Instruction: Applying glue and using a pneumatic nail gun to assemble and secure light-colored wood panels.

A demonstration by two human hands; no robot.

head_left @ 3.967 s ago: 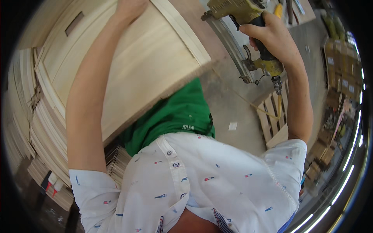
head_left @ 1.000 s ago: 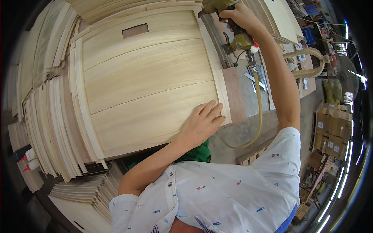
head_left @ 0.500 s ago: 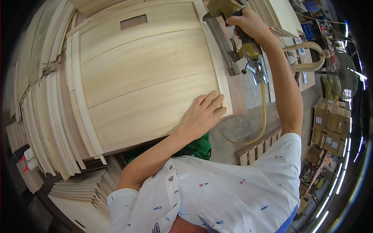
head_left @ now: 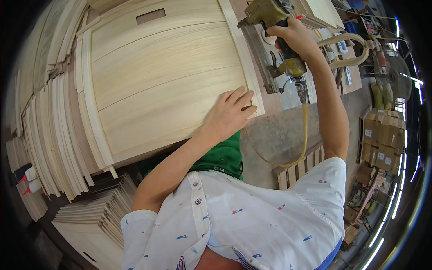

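My right hand [head_left: 297,39] grips the black handle of a yellow pneumatic nail gun [head_left: 294,66], whose long metal magazine runs beside the panel's right edge. A yellow air hose [head_left: 305,130] hangs from the fitting at the tool's base. My left hand [head_left: 228,114] lies on the near right corner of a pale wooden panel [head_left: 166,85], fingers spread, the fingertips at the light strip [head_left: 245,63] along its right edge. The panel is made of boards inside a frame and has a small rectangular cutout [head_left: 150,16] near its far end.
Thin wooden strips [head_left: 56,135] are stacked to the left, with white glue bottles [head_left: 31,185] beyond them. More panels [head_left: 96,216] stand piled at the lower left. A curved wooden piece [head_left: 360,56], a slatted pallet [head_left: 299,167] and cardboard boxes [head_left: 380,144] are on the right.
The panel appears slightly higher in the picture, and so does my left hand, still resting on it. The nail gun's handle end has swung slightly, its nose staying beside the panel's edge.
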